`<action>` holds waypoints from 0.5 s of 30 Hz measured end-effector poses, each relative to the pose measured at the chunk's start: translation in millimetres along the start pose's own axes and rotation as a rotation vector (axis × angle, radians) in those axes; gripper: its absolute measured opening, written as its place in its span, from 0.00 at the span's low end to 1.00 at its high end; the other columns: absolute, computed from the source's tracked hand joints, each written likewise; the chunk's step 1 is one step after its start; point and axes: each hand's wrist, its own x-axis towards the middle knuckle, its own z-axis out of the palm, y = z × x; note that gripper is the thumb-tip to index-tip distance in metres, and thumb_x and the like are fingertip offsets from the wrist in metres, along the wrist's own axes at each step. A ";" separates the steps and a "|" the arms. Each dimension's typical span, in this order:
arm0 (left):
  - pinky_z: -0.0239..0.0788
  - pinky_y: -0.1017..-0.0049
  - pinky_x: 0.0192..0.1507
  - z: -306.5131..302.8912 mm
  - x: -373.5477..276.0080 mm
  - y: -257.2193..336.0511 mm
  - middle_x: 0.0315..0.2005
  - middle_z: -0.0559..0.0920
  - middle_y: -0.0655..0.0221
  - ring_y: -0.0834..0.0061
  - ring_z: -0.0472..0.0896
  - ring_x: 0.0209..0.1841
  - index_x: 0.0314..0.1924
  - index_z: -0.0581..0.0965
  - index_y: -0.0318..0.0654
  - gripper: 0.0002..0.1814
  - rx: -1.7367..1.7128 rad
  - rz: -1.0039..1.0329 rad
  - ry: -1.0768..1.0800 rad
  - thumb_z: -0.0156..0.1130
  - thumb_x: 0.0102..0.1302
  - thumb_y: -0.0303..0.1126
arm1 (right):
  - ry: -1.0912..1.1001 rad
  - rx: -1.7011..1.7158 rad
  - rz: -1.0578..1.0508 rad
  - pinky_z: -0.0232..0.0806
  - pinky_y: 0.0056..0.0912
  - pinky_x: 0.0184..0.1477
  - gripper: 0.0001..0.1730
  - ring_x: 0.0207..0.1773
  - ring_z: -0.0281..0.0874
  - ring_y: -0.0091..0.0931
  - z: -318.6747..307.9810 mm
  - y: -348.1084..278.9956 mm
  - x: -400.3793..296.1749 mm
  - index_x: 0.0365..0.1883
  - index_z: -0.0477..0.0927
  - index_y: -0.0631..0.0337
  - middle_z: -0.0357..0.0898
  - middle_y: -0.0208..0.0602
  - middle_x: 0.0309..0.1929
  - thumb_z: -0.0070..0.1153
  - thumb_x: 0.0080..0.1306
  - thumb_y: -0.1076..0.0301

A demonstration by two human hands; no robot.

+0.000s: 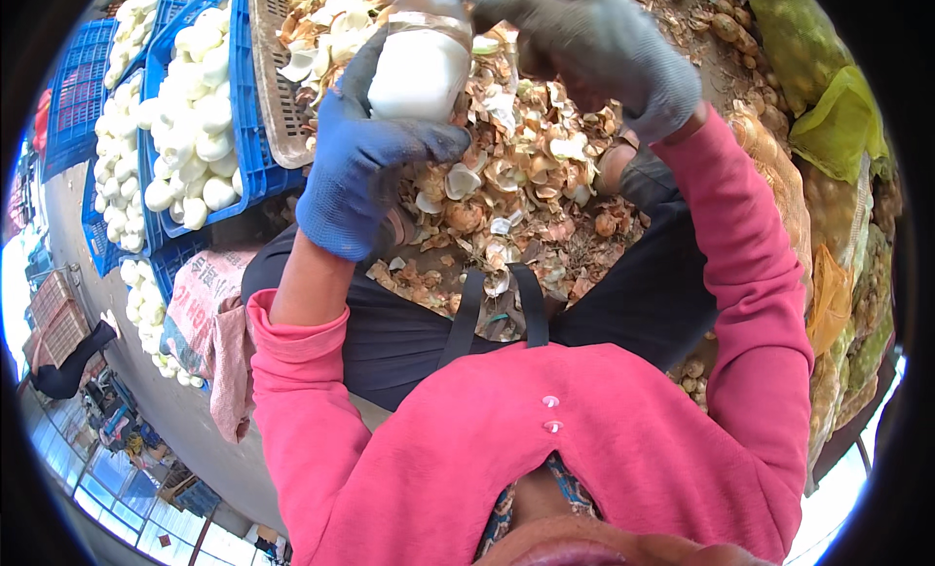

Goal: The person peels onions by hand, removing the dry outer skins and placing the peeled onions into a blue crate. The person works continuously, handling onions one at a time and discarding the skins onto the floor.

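Observation:
My left hand, in a blue glove with a dark coated palm, grips a bright white object. A brownish band runs along the object's far end; it may be a partly peeled onion, but glare hides its detail. To the right, my right hand, in a grey glove, is raised and blurred by motion. Whether it holds anything I cannot tell. Beneath both hands, a heap of onion skins spreads over the floor between my legs. An unpeeled onion lies among the skins.
Blue plastic crates hold white peeled onions on the left. Beside them stands a brown plastic crate near skins. A woven sack lies by my left leg. Net sacks of onions line the right side.

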 end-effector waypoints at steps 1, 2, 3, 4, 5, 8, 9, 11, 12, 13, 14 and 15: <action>0.83 0.68 0.45 1.5 -1.9 -1.5 0.49 0.84 0.59 0.69 0.86 0.46 0.70 0.68 0.29 0.50 0.175 0.060 0.039 0.70 0.40 0.11 | -0.039 -0.052 0.039 0.62 0.19 0.26 0.28 0.28 0.72 0.14 9.0 2.4 -0.9 0.64 0.77 0.63 0.80 0.25 0.36 0.61 0.74 0.52; 0.83 0.69 0.46 -2.1 -2.8 -5.7 0.50 0.84 0.59 0.71 0.86 0.49 0.69 0.67 0.26 0.49 0.253 0.090 0.014 0.73 0.41 0.12 | -0.030 -0.026 0.141 0.65 0.19 0.29 0.29 0.32 0.74 0.14 14.5 -2.1 -1.5 0.65 0.76 0.63 0.81 0.27 0.40 0.62 0.74 0.53; 0.82 0.69 0.47 -3.8 -3.9 -5.3 0.49 0.85 0.59 0.70 0.86 0.48 0.66 0.70 0.28 0.44 0.232 0.057 0.003 0.72 0.43 0.13 | -0.058 0.024 0.116 0.67 0.21 0.36 0.29 0.38 0.75 0.16 16.9 -1.0 -1.0 0.66 0.75 0.64 0.81 0.29 0.44 0.63 0.74 0.54; 0.82 0.70 0.48 -4.2 -4.2 -1.8 0.47 0.85 0.59 0.69 0.86 0.48 0.63 0.73 0.30 0.40 0.211 0.024 -0.008 0.72 0.45 0.14 | -0.080 0.107 0.036 0.68 0.23 0.43 0.30 0.44 0.76 0.17 18.0 1.3 -3.4 0.66 0.74 0.65 0.81 0.31 0.48 0.63 0.74 0.55; 0.81 0.71 0.49 -4.3 -4.4 1.6 0.46 0.85 0.59 0.69 0.87 0.47 0.60 0.77 0.31 0.35 0.190 -0.009 -0.019 0.72 0.47 0.16 | -0.098 0.169 -0.025 0.70 0.24 0.50 0.31 0.50 0.76 0.19 17.6 2.1 -5.0 0.67 0.73 0.65 0.81 0.33 0.52 0.63 0.73 0.56; 0.80 0.70 0.51 -6.7 -6.3 -8.6 0.45 0.86 0.58 0.67 0.87 0.48 0.45 0.84 0.35 0.21 0.298 0.160 -0.073 0.71 0.47 0.17 | -0.078 0.206 -0.043 0.72 0.26 0.57 0.31 0.56 0.77 0.21 23.4 -0.6 -9.7 0.67 0.71 0.67 0.81 0.35 0.56 0.63 0.74 0.56; 0.80 0.70 0.51 -5.9 -5.0 -10.9 0.45 0.86 0.58 0.67 0.87 0.48 0.46 0.84 0.34 0.22 0.312 0.172 -0.079 0.71 0.47 0.17 | -0.050 0.235 -0.075 0.72 0.26 0.56 0.31 0.55 0.77 0.21 28.3 1.2 -11.9 0.67 0.71 0.67 0.81 0.35 0.56 0.62 0.74 0.56; 0.80 0.70 0.50 -3.4 -6.6 -10.9 0.45 0.86 0.58 0.67 0.86 0.48 0.48 0.83 0.34 0.23 0.324 0.153 -0.078 0.71 0.47 0.17 | -0.034 0.151 -0.153 0.73 0.26 0.56 0.30 0.55 0.78 0.21 29.6 2.5 -13.0 0.66 0.72 0.68 0.81 0.36 0.55 0.61 0.75 0.55; 0.81 0.70 0.50 -1.7 -8.2 -11.4 0.46 0.85 0.58 0.67 0.86 0.48 0.49 0.82 0.34 0.24 0.323 0.142 -0.073 0.70 0.47 0.16 | -0.049 0.040 -0.194 0.73 0.26 0.56 0.30 0.55 0.78 0.22 27.2 1.9 -12.5 0.66 0.72 0.68 0.81 0.36 0.55 0.60 0.75 0.56; 0.81 0.69 0.50 -1.1 -8.8 -11.4 0.46 0.85 0.58 0.67 0.86 0.48 0.50 0.82 0.34 0.25 0.323 0.136 -0.069 0.70 0.47 0.16 | -0.050 0.076 -0.199 0.73 0.27 0.56 0.29 0.55 0.78 0.22 25.8 5.2 -11.0 0.65 0.73 0.68 0.81 0.36 0.54 0.60 0.75 0.56; 0.81 0.69 0.50 -0.9 -10.2 -10.3 0.46 0.85 0.58 0.67 0.86 0.48 0.50 0.81 0.34 0.26 0.325 0.126 -0.062 0.70 0.47 0.16 | -0.054 0.117 -0.206 0.74 0.27 0.57 0.28 0.55 0.79 0.22 25.9 9.1 -8.4 0.65 0.74 0.68 0.82 0.36 0.54 0.60 0.75 0.56; 0.81 0.69 0.50 -1.3 -10.2 -8.7 0.46 0.85 0.57 0.67 0.86 0.48 0.51 0.80 0.33 0.26 0.326 0.122 -0.053 0.69 0.48 0.16 | -0.062 0.157 -0.215 0.74 0.27 0.57 0.27 0.56 0.79 0.23 25.5 12.1 -5.3 0.64 0.74 0.67 0.82 0.36 0.54 0.60 0.75 0.57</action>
